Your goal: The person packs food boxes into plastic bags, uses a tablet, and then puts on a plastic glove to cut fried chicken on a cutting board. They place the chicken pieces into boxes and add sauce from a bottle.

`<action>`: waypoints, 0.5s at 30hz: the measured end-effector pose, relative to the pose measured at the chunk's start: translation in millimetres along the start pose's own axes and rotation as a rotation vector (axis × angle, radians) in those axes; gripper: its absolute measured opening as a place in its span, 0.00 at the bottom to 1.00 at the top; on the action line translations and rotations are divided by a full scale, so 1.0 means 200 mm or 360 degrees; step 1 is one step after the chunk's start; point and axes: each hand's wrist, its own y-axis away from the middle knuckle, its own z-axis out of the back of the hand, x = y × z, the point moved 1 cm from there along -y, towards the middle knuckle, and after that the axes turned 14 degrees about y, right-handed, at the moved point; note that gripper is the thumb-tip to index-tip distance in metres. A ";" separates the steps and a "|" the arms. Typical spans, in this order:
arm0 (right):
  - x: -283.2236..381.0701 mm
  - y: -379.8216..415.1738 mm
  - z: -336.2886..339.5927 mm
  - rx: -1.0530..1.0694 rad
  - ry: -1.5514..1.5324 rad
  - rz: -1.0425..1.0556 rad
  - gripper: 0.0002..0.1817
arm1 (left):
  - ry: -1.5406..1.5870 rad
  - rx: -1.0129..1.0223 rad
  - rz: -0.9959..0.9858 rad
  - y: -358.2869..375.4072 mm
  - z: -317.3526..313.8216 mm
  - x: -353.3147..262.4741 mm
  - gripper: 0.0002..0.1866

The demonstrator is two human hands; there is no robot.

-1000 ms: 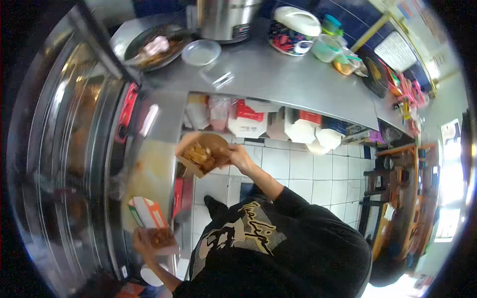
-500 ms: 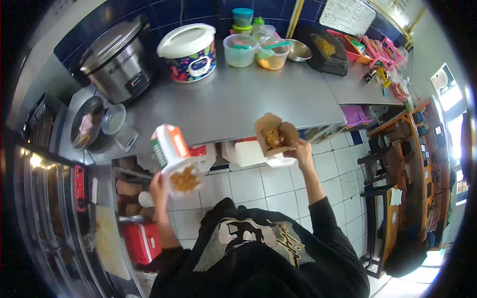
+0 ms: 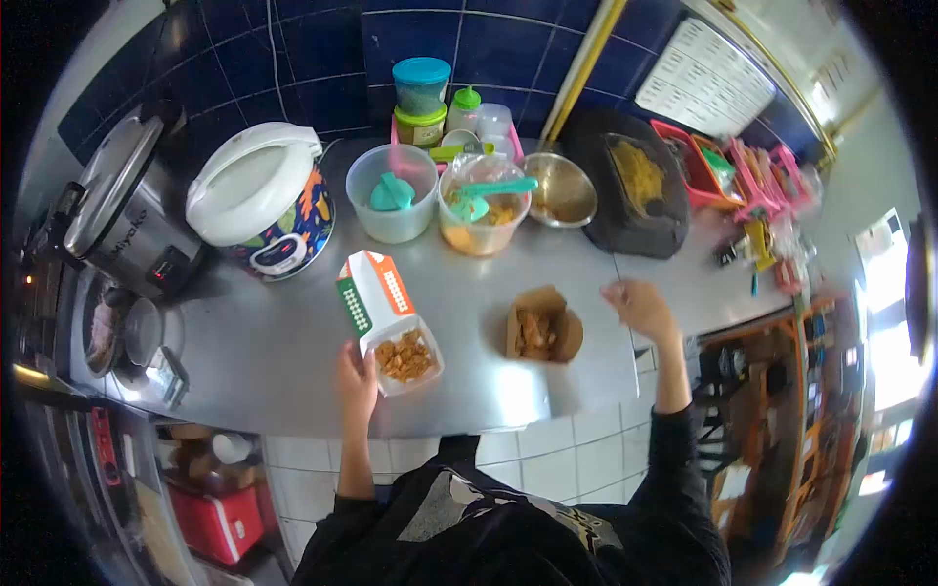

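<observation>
Head view, sole view on record.

Item: white carton (image 3: 391, 327), orange-and-green printed lid flap standing open, filled with fried pieces. Location: front part of my steel worktop (image 3: 283, 342), near the edge. My left hand (image 3: 357, 376) is clamped on its near end from below and behind. Handling, by my estimate: light, thin card walls that would buckle under a squeeze; possibly greasy inside; contents loose and liable to spill if tipped. Best hold is low on the base or both side walls, not the flap.

Item: brown kraft box (image 3: 540, 332), flaps open, food inside, resting on the worktop to the right of the carton, apart from it. My right hand (image 3: 640, 308) is just beside it, fingers loosely spread, holding nothing, not touching the box as far as I can see. Same soft, light build; take it by the base.

Also present at the back: white-lidded cooker (image 3: 259, 205), steel cooker (image 3: 122, 225), clear tub (image 3: 391, 200) with a teal scoop, second tub (image 3: 484, 210), metal bowl (image 3: 559, 190), black tray (image 3: 635, 190).

Not legible: fisheye bends the edges; the exact kind of food; the underside of both boxes; the wall sheet's print; the cluttered right end of the worktop.
</observation>
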 end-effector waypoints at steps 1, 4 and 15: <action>0.06 -0.15 0.18 -0.0161 0.0002 0.0162 0.20 | -0.0344 -0.0229 -0.0333 -0.01 -0.02 -0.12 0.23; 0.31 -0.80 0.39 -0.0771 0.0393 0.0829 0.15 | -0.0398 -0.0206 -0.0286 0.01 -0.06 -0.46 0.23; 1.05 -2.35 -0.12 -0.1210 0.2228 0.1533 0.13 | 0.1160 0.0685 -0.0571 0.27 -1.00 -0.41 0.56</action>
